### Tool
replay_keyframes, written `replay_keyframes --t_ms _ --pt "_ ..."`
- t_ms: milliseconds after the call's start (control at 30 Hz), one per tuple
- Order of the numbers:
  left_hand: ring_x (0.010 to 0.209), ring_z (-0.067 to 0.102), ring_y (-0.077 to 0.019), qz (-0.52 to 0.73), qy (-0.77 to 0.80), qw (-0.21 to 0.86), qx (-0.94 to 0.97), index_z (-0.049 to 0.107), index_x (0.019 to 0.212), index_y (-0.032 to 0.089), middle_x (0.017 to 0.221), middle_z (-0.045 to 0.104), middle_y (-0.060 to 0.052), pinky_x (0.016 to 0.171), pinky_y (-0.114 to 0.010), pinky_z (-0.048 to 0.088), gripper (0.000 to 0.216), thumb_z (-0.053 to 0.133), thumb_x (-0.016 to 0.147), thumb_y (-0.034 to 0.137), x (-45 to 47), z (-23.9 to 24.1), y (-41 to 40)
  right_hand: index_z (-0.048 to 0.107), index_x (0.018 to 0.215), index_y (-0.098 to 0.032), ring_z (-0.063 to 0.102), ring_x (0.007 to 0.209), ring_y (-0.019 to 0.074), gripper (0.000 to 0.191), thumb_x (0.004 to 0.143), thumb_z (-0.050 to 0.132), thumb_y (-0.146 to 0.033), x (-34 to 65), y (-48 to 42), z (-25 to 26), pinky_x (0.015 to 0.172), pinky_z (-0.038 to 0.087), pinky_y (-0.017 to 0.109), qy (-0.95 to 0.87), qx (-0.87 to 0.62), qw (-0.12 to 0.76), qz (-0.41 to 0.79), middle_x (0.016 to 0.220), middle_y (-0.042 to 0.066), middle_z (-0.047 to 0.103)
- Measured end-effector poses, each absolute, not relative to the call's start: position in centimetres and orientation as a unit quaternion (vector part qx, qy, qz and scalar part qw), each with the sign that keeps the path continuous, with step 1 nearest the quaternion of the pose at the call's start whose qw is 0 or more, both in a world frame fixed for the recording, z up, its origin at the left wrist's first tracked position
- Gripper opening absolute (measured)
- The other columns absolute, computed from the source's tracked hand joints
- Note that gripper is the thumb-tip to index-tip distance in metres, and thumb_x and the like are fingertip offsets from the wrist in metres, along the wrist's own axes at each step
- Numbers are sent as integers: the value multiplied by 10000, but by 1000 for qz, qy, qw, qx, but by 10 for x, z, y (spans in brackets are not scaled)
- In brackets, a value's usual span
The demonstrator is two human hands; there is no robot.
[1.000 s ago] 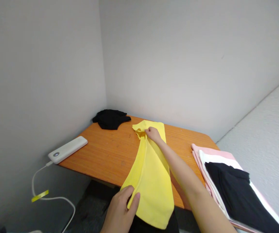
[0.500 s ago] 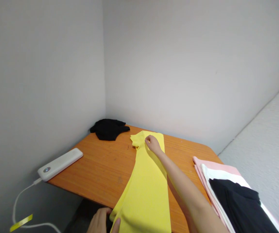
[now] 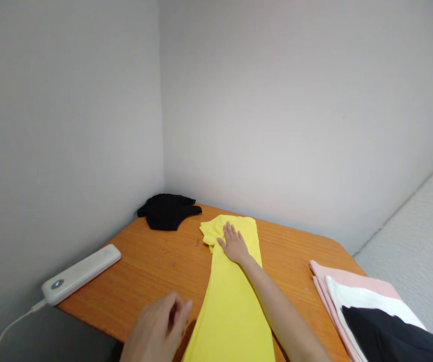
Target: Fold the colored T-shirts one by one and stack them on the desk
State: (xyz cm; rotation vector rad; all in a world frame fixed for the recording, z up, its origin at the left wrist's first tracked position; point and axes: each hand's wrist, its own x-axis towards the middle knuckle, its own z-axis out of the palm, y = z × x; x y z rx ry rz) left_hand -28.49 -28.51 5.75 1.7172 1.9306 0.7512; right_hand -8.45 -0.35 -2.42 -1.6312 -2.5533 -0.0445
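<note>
One yellow garment stretches from near the tabletop's back edge toward its front; the right hand lies flat on it, grip released; the left hand, blurred, seems loosely curled and empty beside it; one black garment fills the back left corner; one folded stack sits rightward.

At the far left corner of the wooden table I see a black garment lying loosely near the grey walls. Along the left edge I make out a white power bank, its round display lit and a white cable at its near end. On my right, a black cloth tops a white cloth and a pink cloth.
</note>
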Motion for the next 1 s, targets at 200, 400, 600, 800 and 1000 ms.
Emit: replay_keyframes --t_ms 200,400,600,800,1000 --pt "946 635 -202 252 723 72 640 593 941 187 987 694 -87 787 -271 408 262 365 966 312 -276 83 -125 119 1540 -125 9 1464 226 742 980 127 -611 -84 -7 -16 1177 86 435 -840 -539 68 8 1581 62 -4" --pt "1034 634 -264 202 759 88 613 616 974 125 1045 679 -181 834 -292 427 195 523 889 274 -281 45 -16 135 1540 -130 18 1464 229 730 983 119 -603 -82 -12 -10 1177 92 437 -842 -531 89 28 1583 69 20" --pt "1070 615 -318 184 749 98 629 591 1035 91 1091 664 -222 836 -317 431 370 644 809 380 -283 16 14 159 1537 -121 20 1464 235 762 970 68 -622 -81 -11 -8 1181 83 438 -845 -522 103 44 1580 56 8" --pt "1033 625 -258 200 722 114 652 625 933 159 1069 685 -151 862 -301 418 209 529 879 336 -296 5 34 145 1540 -131 4 1463 245 786 955 51 -648 -81 -13 -3 1181 68 452 -848 -516 104 60 1578 53 -19" --pt "1043 605 -263 241 698 145 659 614 805 181 1000 677 -121 892 -303 409 139 602 796 319 -299 0 47 133 1542 -136 -25 1463 234 769 963 76 -639 -82 -12 -3 1181 61 456 -848 -518 90 59 1578 52 -28"
